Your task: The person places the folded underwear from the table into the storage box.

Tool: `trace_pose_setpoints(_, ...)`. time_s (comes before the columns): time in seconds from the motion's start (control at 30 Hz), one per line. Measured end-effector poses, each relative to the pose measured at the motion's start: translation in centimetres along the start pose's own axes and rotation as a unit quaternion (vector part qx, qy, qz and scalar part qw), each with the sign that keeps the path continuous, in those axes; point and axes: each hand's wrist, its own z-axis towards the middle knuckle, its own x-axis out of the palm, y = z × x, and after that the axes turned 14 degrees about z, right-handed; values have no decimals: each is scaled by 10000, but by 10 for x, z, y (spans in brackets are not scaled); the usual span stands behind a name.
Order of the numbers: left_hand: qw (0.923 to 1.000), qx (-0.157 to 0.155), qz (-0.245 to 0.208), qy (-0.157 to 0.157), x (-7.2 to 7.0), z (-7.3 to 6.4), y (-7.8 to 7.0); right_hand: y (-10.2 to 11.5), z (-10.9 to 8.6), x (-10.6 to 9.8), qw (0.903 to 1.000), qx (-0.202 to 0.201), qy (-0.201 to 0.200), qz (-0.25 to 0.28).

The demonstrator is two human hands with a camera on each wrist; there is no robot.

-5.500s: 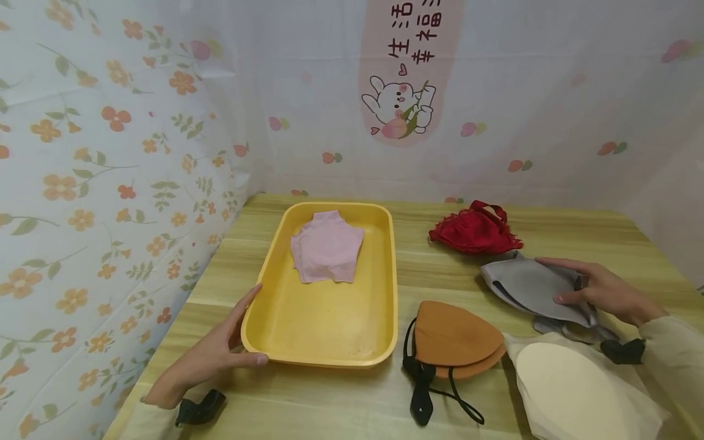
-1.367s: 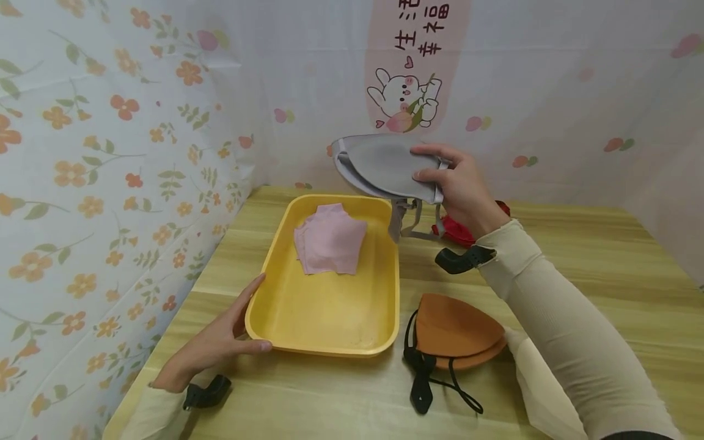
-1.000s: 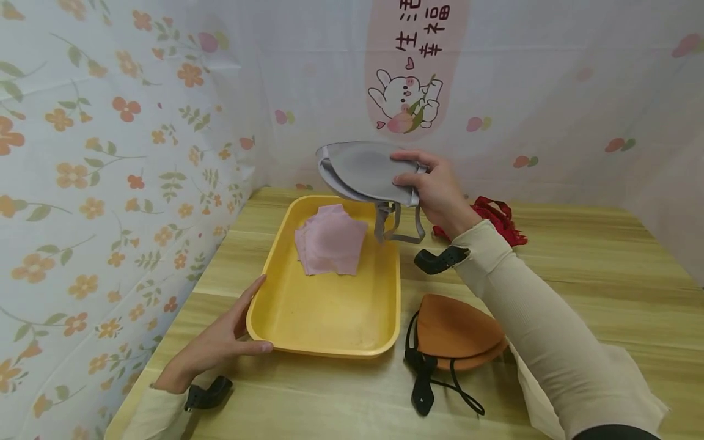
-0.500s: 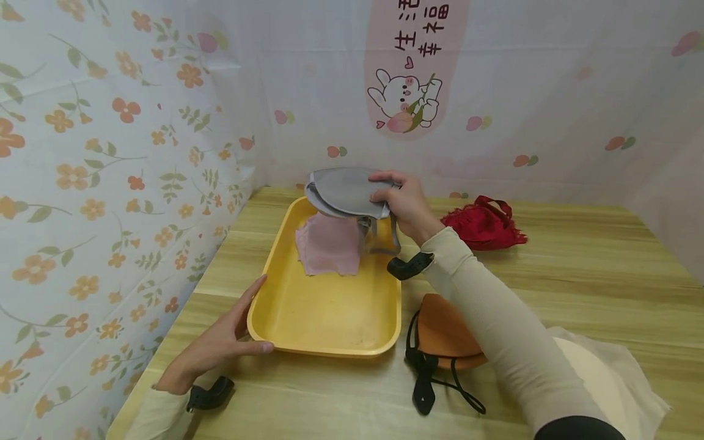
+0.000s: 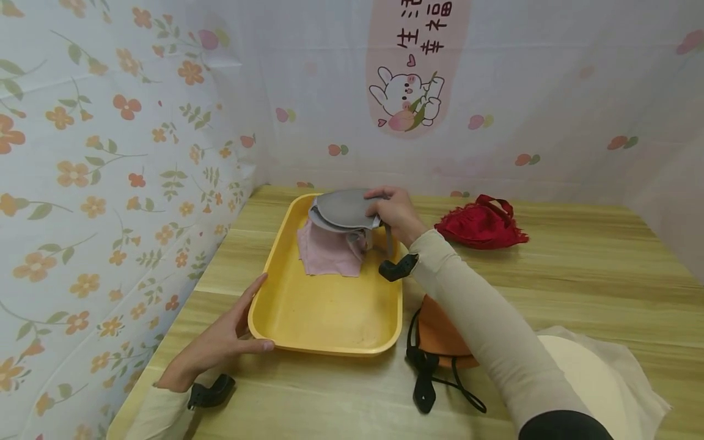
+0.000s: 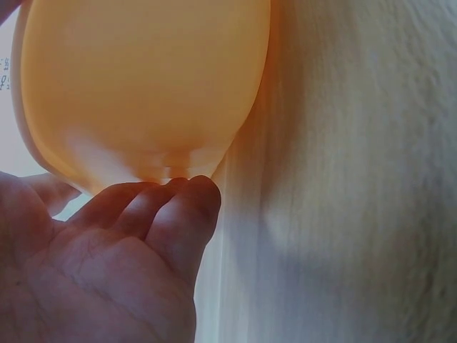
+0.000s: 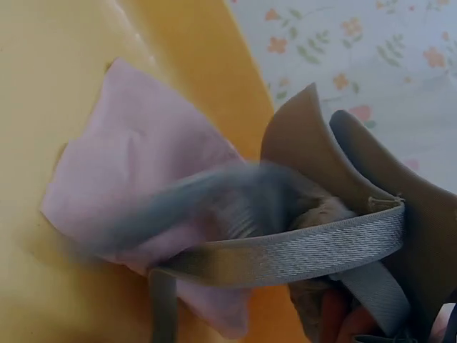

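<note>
gray cloth (image 5: 346,209) is pinched by the right hand (image 5: 397,215) over the far end of the yellow tray (image 5: 324,318), straps (image 7: 328,246) dangling — contact with the pink cloth (image 5: 329,256) beneath can't be told. the tray's near left corner is touched by the left hand (image 5: 217,342) — fingers spread, fairly straight.

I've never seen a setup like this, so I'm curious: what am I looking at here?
There's no machine: a person is using two bare hands. The wide picture comes from a camera worn on the head, the two close ones from a camera on each wrist. The left hand grips a corner of the yellow tray; the right hand holds a grey cloth piece over the pink cloth inside it. On the table lie a red bundle, an orange piece and a cream piece.
</note>
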Motion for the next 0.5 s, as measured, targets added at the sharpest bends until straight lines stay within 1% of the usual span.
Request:
trace_pose_setpoints(0.13, 10000, 30, -1, 4, 0, 1, 0, -2, 2, 4, 9996, 149, 50, -220)
trace_pose_setpoints(0.3, 10000, 75, -9, 41, 0, 2, -1, -3, 5, 7, 9985, 232, 53, -486)
trace_pose_setpoints(0.43, 10000, 34, 30, 27, 0, 1, -1, -6, 6, 11, 9976, 193, 100, -658)
trace_pose_setpoints(0.5, 10000, 8, 6, 27, 1, 1, -2, -9, 6, 13, 9968, 125, 43, -790)
